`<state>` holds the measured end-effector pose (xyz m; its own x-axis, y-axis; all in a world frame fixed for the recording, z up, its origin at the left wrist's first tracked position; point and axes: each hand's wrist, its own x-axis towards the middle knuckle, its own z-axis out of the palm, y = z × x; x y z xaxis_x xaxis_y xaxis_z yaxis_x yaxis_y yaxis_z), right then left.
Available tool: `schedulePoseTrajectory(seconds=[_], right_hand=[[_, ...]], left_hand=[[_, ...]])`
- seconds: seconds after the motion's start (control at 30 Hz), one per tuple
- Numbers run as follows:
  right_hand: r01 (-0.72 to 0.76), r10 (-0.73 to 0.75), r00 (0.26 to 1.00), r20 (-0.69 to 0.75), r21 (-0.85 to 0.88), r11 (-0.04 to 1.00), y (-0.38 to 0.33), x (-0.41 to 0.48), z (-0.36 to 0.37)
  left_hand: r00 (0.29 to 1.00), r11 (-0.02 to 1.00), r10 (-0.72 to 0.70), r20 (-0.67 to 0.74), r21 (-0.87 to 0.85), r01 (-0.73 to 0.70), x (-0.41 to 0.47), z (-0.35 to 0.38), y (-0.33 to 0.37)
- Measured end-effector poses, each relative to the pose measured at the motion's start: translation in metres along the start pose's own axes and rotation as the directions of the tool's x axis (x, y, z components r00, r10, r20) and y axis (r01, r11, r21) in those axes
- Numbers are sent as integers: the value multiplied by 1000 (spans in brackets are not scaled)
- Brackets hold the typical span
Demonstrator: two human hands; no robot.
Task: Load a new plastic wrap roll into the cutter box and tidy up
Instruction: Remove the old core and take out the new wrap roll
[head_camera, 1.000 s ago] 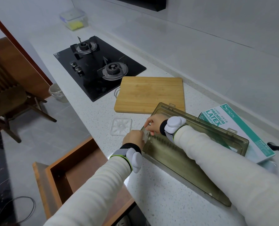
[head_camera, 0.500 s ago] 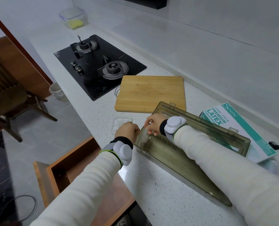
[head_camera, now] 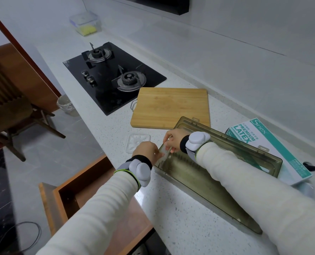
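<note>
Both hands work close together at the left end of the open cutter box point(head_camera: 186, 173).
The box lies slantwise on the speckled counter point(head_camera: 180, 218), its lid point(head_camera: 254, 150) tipped back toward a glove carton point(head_camera: 274, 146). The left hand point(head_camera: 146, 150) curls its fingers onto the box's end wall, and the right hand point(head_camera: 172, 139), almost touching it, pinches the rim at the same end. A pale see-through piece sits between their fingertips, but I cannot tell whether it is film. A clear plastic square point(head_camera: 137, 143) lies just beside the hands, with a cutting board point(head_camera: 171, 107) behind and an open drawer point(head_camera: 90, 181) below.
</note>
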<state>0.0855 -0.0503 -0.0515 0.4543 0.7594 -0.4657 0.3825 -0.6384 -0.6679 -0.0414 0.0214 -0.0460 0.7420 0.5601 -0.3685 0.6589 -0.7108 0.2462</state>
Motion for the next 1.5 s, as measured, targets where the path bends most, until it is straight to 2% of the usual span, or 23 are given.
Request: schedulePoseTrajectory(seconds=[0.23,0.63,0.93,1.5], right_hand=[[28,-28,999,-27,1,1000,-6,-2,-6],[4,-3,1000,-29,33,999,-6,-6,-7],[-11,12,1000,-7,20,1000,-6,-4,-5],[19,-19,1000,-8,-54,998,-9,-6,-6]], left_hand=[[998,999,28,-52,18,-27,0,-8,-1],[997,993,-73,10,93,72,6,-11,4],[1000,999,-22,-8,48,22,2,-9,0],[998,999,-54,-16,-6,54,2,-4,-2]])
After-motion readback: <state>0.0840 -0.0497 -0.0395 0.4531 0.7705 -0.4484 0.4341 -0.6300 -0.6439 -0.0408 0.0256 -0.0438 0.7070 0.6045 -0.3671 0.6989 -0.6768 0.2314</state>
